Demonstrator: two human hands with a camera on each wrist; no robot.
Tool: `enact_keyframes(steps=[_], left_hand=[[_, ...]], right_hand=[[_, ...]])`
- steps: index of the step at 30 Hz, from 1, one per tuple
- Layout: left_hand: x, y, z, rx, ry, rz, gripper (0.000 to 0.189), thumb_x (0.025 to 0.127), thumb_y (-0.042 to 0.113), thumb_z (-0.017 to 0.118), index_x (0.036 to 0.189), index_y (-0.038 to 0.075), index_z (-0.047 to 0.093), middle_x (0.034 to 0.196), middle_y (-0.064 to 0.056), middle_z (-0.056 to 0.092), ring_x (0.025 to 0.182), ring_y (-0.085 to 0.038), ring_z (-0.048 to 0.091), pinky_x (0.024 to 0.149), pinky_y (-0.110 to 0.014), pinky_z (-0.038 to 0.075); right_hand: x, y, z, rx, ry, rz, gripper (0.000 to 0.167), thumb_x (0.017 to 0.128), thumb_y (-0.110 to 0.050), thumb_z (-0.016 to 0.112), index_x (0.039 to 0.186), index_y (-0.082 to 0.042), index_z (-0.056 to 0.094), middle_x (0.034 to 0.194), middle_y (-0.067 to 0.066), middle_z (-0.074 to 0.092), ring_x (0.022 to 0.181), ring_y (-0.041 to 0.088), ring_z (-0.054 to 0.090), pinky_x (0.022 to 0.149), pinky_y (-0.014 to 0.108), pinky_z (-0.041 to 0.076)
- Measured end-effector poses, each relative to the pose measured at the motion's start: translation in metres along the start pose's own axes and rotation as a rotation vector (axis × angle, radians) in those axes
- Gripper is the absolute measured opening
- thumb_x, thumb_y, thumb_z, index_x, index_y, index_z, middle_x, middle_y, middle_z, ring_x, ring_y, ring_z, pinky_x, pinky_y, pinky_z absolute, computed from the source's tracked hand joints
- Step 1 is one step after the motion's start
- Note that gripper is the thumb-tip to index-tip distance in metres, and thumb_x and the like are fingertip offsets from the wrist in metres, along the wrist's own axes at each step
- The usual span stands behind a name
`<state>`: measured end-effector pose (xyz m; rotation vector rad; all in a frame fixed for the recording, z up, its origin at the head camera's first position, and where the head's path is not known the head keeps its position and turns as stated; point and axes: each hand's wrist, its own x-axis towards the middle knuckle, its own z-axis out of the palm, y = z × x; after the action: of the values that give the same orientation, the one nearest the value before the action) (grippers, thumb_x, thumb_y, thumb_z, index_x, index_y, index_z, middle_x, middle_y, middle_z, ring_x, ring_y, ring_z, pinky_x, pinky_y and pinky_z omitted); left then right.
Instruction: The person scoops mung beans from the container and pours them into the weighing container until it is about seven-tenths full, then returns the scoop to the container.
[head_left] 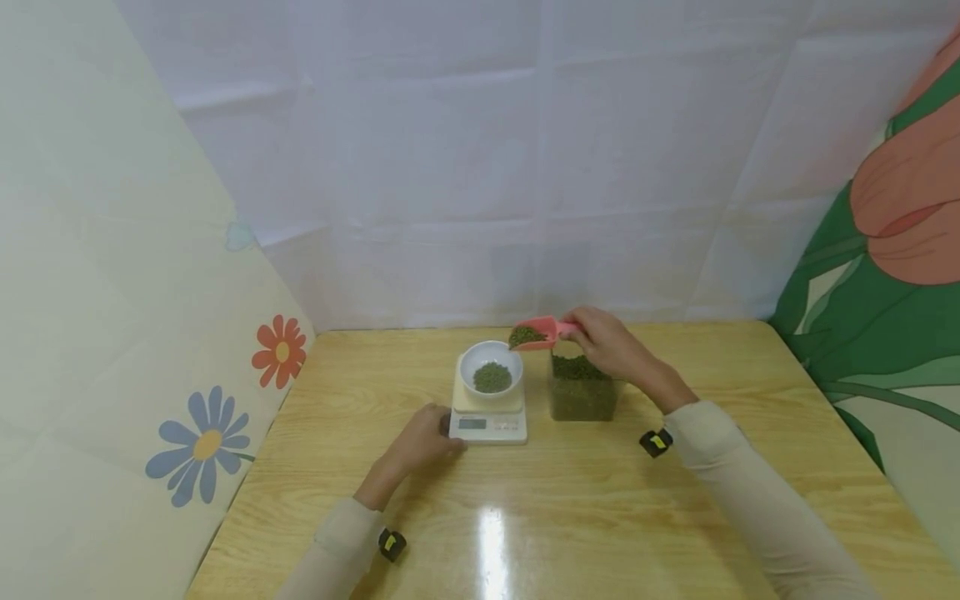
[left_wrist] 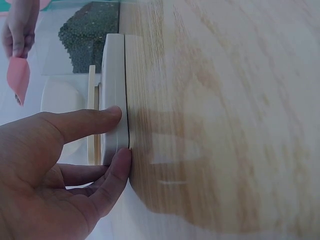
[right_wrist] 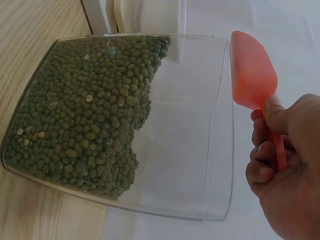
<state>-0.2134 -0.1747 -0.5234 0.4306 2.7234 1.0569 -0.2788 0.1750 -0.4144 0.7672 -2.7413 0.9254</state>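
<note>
My right hand (head_left: pixel 611 343) grips the handle of a pink scoop (right_wrist: pixel 254 70). In the head view the scoop holds green mung beans (head_left: pixel 527 336), its tip near the right rim of a white bowl (head_left: pixel 468 364). A small heap of mung beans (head_left: pixel 492 377) lies in that bowl, which sits on a white kitchen scale (head_left: pixel 487 435). My left hand (left_wrist: pixel 65 165) holds the scale's front left corner, thumb and fingers bent around it. Below my right hand stands a clear container (right_wrist: pixel 185 120), partly filled with mung beans (right_wrist: pixel 90 115).
The wooden table (head_left: pixel 585 517) meets a white cloth backdrop (head_left: pixel 427 167) behind the scale. Flower-printed panels stand on the left (head_left: pixel 97 292) and right (head_left: pixel 892 367). The container stands close to the right side of the scale.
</note>
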Motion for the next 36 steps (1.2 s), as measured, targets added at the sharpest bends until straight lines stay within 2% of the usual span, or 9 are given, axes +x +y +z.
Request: enact_keyframes(steps=[8, 25, 36], left_hand=[[0.003, -0.003, 0.002, 0.008, 0.001, 0.008, 0.036, 0.083, 0.010, 0.088, 0.115, 0.000, 0.075, 0.098, -0.007, 0.071, 0.089, -0.018, 0.063, 0.084, -0.038, 0.061], [0.002, -0.002, 0.002, 0.008, 0.004, 0.009, 0.036, 0.083, 0.009, 0.088, 0.114, -0.001, 0.074, 0.098, -0.008, 0.067, 0.090, -0.019, 0.060, 0.084, -0.039, 0.059], [0.002, -0.002, 0.002, 0.005, 0.005, 0.005, 0.034, 0.082, 0.008, 0.088, 0.112, -0.002, 0.074, 0.096, -0.008, 0.067, 0.087, -0.019, 0.060, 0.081, -0.036, 0.059]], right_hand=[[0.002, -0.002, 0.005, -0.008, -0.014, -0.034, 0.021, 0.109, -0.014, 0.060, 0.118, 0.003, 0.068, 0.110, 0.017, 0.071, 0.101, 0.032, 0.068, 0.088, 0.051, 0.058], [0.002, -0.005, 0.009, -0.041, -0.021, -0.052, 0.020, 0.107, -0.016, 0.063, 0.114, 0.001, 0.069, 0.106, 0.015, 0.071, 0.093, 0.027, 0.064, 0.079, 0.044, 0.052], [0.002, -0.008, 0.012, -0.059, -0.013, -0.089, 0.018, 0.106, -0.013, 0.064, 0.115, 0.002, 0.070, 0.106, 0.015, 0.072, 0.095, 0.029, 0.066, 0.081, 0.046, 0.054]])
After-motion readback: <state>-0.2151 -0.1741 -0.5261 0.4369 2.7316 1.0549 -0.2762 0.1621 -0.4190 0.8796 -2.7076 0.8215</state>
